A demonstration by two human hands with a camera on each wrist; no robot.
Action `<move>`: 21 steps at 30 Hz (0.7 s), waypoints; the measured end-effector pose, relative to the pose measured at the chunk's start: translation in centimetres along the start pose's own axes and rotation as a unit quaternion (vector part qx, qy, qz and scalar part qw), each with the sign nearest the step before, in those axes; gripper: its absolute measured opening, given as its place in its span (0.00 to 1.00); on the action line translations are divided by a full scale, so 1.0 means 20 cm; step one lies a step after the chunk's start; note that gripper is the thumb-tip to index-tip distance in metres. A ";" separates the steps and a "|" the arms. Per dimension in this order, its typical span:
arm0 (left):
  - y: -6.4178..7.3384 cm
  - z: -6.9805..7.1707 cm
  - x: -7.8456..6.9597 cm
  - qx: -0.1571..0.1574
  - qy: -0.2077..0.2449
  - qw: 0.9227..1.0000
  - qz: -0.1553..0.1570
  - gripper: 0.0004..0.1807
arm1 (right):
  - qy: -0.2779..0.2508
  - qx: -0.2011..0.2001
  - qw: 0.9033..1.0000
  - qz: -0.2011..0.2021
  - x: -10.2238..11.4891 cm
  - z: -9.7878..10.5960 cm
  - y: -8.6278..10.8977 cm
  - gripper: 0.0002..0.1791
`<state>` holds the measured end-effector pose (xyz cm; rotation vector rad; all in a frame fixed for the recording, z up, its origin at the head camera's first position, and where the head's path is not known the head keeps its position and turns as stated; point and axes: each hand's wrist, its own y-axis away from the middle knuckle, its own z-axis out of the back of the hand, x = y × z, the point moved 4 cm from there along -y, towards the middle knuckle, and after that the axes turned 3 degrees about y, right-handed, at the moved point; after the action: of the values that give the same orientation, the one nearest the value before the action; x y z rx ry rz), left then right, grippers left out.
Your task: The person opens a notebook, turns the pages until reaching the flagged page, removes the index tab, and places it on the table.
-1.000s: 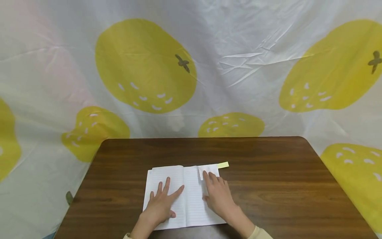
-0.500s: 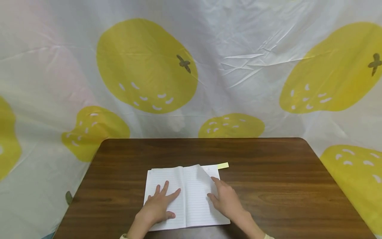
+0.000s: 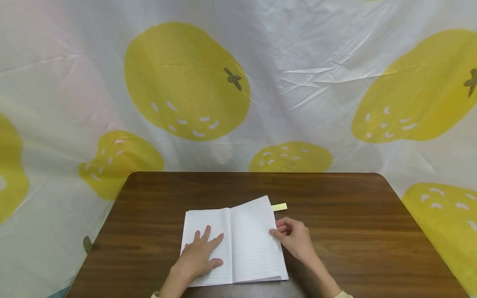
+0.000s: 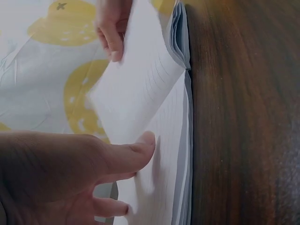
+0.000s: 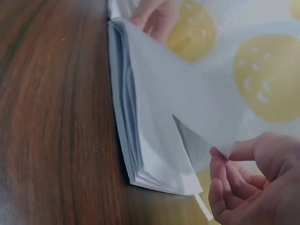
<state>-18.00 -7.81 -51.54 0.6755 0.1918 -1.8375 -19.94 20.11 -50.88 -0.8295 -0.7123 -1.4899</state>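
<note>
An open notebook (image 3: 249,248) with lined white pages lies on the brown wooden table. My left hand (image 3: 199,252) rests on its left page, fingers spread and straight. At the right edge, my right hand (image 3: 296,238) pinches one page (image 5: 187,89) between thumb and forefinger. That page is lifted off the stack beneath, as the right wrist view shows. A pale yellow sticky tab (image 3: 280,207) sticks out from the upper right of the notebook. In the left wrist view the raised page (image 4: 136,79) curves up from the spine.
The dark wooden table (image 3: 354,223) extends around the notebook on all sides. Behind its far edge hangs a white curtain (image 3: 298,103) printed with large yellow fruit shapes.
My right hand has moved from the page's folded upper corner to the right edge and now pinches the page. The page has unfolded and risen. My left hand stays on the left page.
</note>
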 end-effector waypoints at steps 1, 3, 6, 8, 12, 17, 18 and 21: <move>0.00 0.00 0.00 -0.001 0.000 1.000 0.001 0.36 | -0.013 0.003 1.000 -0.009 -0.01 0.00 -0.01 0.06; 0.00 0.00 0.00 -0.002 0.002 1.000 0.001 0.35 | -0.040 0.013 0.999 -0.027 -0.03 0.01 -0.01 0.05; 0.00 0.00 0.01 -0.003 0.007 1.000 -0.001 0.35 | -0.083 0.030 0.995 -0.056 -0.05 0.01 -0.02 0.07; 0.00 -0.01 0.01 -0.005 0.013 1.000 -0.002 0.34 | -0.104 0.039 0.991 -0.071 -0.06 0.01 -0.03 0.09; -0.01 -0.01 0.01 -0.013 0.025 1.000 0.009 0.35 | -0.119 0.051 0.988 -0.083 -0.07 0.00 -0.04 0.10; -0.04 -0.02 0.00 -0.040 0.040 0.998 0.039 0.43 | -0.120 0.083 0.987 -0.069 -0.06 -0.06 -0.06 0.10; -0.04 -0.02 -0.01 -0.047 0.044 0.997 0.043 0.45 | -0.120 0.091 0.987 -0.064 -0.05 -0.08 -0.05 0.10; -0.06 -0.02 -0.02 -0.063 0.054 0.995 0.049 0.50 | -0.114 0.111 0.986 -0.048 -0.03 -0.13 -0.05 0.11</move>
<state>-18.79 -6.77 -51.91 0.6843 0.3365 -1.6822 -21.06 18.42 -52.80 -0.8106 -1.0817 -1.3817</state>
